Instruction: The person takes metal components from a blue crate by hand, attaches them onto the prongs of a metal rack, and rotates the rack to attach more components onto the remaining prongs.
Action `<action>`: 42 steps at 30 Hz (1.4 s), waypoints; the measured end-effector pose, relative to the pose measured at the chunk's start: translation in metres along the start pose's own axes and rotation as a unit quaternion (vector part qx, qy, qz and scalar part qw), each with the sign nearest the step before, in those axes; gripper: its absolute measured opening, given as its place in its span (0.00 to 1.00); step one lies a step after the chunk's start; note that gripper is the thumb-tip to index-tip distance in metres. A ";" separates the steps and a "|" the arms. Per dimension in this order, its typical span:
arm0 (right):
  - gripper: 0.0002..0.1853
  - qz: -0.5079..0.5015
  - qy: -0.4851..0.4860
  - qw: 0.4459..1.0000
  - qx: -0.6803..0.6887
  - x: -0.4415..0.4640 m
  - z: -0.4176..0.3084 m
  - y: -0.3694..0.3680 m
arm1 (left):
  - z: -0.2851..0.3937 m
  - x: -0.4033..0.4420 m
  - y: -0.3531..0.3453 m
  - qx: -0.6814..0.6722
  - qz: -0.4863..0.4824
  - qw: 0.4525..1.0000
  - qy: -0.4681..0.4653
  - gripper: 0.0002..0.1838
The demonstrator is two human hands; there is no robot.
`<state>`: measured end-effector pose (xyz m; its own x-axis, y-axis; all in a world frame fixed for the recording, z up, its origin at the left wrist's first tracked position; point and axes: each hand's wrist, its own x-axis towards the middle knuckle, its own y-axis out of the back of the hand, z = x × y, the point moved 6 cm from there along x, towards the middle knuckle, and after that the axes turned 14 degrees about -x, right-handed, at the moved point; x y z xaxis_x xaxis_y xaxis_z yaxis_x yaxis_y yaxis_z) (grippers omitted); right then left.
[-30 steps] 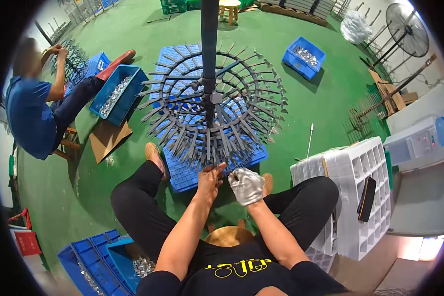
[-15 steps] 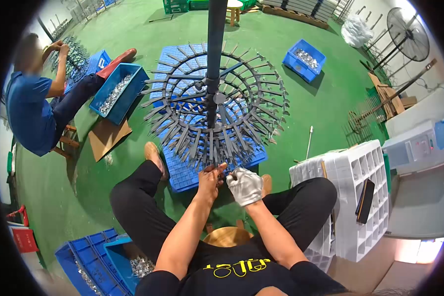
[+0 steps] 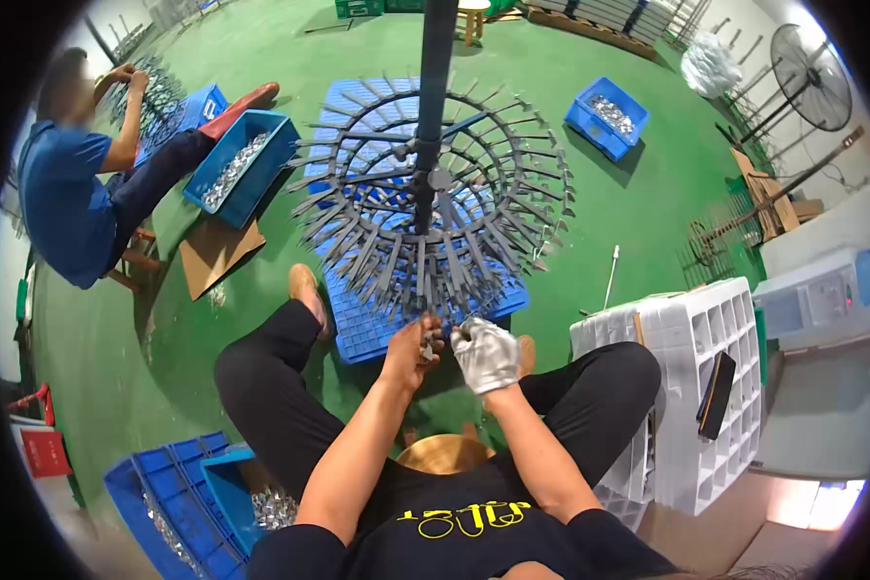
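Metal rack point(image 3: 423, 193), round and bristling with flat spikes, is right in front of my hands. My left hand point(image 3: 413, 353), bare, has its fingers curled around small metal pieces point(image 3: 425, 350). My right hand point(image 3: 486, 356), in a white glove, is closed with the fingertips drawn together; whether anything is pinched in them I can't tell. The two hands are near each other, between my knees.

Close ahead, the spikes overlap thickly on the rack's near side, between my hands and its hub. The upright post point(image 3: 437, 72) rises from the hub and blocks part of the far side (it cuts straight up my view). A blue plastic platform point(image 3: 362, 324) shows under the rack.

By my right knee are white gridded crates point(image 3: 681, 333), with a dark narrow object point(image 3: 715, 394) against their side. Blue crates point(image 3: 179, 498) and a teal bin point(image 3: 224, 483) of metal bits are at my lower left. Further out, a co-worker point(image 3: 68, 213) sits on the left beside another bin of bits point(image 3: 256, 193), and a blue tub point(image 3: 604, 140) is on the floor at the far right.

The rack's near lower edge is just beyond my fingertips; contact is too crowded to make out.
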<state>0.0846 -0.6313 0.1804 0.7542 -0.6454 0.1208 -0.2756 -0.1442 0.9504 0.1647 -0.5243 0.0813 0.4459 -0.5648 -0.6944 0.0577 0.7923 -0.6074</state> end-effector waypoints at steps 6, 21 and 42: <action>0.09 -0.067 0.044 0.996 0.032 -0.014 -0.022 0.016 | -0.007 -0.031 0.030 -0.105 -0.036 0.988 0.106 0.26; 0.10 -0.168 0.212 0.961 0.055 -0.036 -0.054 0.003 | 0.005 -0.046 0.040 -0.028 -0.014 0.998 0.049 0.13; 0.04 -0.072 0.363 0.928 0.035 -0.041 -0.066 0.019 | -0.025 -0.043 0.053 -0.086 -0.018 0.980 0.180 0.15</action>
<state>0.0877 -0.5580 0.2120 0.9822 0.0574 0.1789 -0.1589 -0.2546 0.9539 0.1258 -0.4639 0.0695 0.1002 -0.6616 -0.7431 -0.0981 0.7367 -0.6691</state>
